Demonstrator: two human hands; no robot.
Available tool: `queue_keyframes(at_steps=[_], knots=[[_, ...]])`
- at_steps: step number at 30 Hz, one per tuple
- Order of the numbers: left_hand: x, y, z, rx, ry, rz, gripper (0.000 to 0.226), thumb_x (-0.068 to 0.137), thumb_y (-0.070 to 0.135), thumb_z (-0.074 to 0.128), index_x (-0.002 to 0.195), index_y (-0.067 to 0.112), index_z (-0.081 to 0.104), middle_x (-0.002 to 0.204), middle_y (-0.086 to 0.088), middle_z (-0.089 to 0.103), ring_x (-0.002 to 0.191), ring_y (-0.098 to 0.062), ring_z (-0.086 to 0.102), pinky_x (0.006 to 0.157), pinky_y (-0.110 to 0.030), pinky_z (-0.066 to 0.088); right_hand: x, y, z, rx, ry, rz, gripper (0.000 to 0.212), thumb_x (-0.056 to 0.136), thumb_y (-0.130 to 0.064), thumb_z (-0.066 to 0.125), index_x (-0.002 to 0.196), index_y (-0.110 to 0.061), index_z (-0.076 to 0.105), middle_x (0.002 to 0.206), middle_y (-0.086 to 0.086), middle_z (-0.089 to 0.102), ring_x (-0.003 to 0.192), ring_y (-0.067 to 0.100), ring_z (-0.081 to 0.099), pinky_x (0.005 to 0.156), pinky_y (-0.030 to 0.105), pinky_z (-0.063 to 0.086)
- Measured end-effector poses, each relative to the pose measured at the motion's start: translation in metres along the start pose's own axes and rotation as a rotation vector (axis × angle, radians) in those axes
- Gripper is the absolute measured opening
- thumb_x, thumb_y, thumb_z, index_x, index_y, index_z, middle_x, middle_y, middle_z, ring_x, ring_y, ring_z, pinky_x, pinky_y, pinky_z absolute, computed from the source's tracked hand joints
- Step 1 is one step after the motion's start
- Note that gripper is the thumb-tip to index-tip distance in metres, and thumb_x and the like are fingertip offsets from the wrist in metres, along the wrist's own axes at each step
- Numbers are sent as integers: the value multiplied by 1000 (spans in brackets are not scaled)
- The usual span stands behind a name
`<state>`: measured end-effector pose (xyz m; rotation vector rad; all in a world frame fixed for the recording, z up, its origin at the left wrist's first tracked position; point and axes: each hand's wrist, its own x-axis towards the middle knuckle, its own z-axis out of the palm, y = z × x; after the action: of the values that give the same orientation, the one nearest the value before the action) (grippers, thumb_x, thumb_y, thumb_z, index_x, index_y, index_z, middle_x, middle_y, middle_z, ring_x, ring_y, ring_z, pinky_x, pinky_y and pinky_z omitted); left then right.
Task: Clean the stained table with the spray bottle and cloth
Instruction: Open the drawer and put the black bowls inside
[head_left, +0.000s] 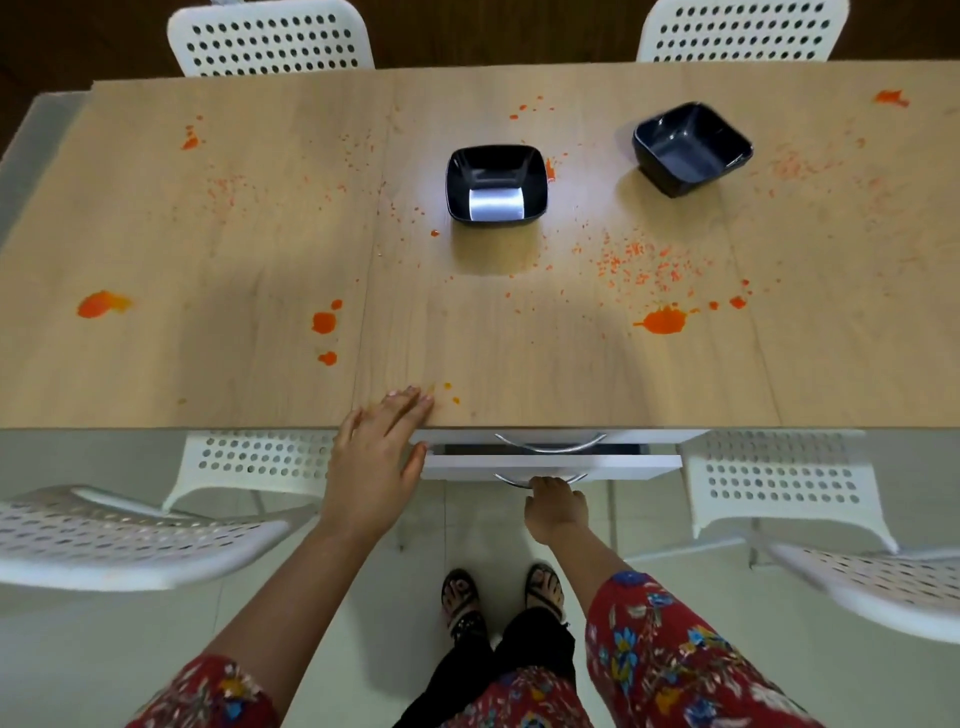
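Note:
The wooden table is spattered with orange stains, among them a large blot at the front right, a blot left of centre and one at the far left. My left hand rests flat on the table's front edge, fingers straight. My right hand grips the curved metal handle of a white drawer under the table, which stands slightly pulled out. No spray bottle or cloth is in view.
Two black square bowls stand on the table, one at centre and one at the back right. A second drawer handle sits above. White perforated chairs stand at front left, front right and behind the table.

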<state>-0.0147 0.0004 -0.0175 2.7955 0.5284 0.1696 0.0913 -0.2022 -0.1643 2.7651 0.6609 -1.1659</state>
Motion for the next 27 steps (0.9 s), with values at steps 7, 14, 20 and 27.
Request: queue_keyframes(at_steps=[7,14,20,27], knots=[[1,0,-4,2,-13,9,54,88,19,64,140,22,50,146,1,47,134,-18,42,110,-47,30,-57,4,42,51,-152,46,52,100,-39,31,148,-19,28,145,5,41,136,22,35,110,38,27],[3,3,-12,20,-72,7,55,89,21,62,141,22,48,148,1,44,136,-18,40,112,-47,27,-95,2,64,124,-186,81,57,99,-52,25,140,-18,45,140,6,50,129,23,45,105,37,31],[15,17,-29,-14,-164,-60,51,90,28,60,139,21,50,145,1,46,132,-21,43,108,-42,28,-98,9,-12,154,-487,7,61,96,-55,36,132,-8,53,139,12,51,123,30,50,102,37,38],[79,59,-57,-376,-119,-153,37,93,26,59,129,21,58,130,5,58,116,-16,56,93,-28,43,-112,28,-188,666,88,-90,37,97,-40,48,110,-11,67,108,6,70,99,22,63,87,35,47]])
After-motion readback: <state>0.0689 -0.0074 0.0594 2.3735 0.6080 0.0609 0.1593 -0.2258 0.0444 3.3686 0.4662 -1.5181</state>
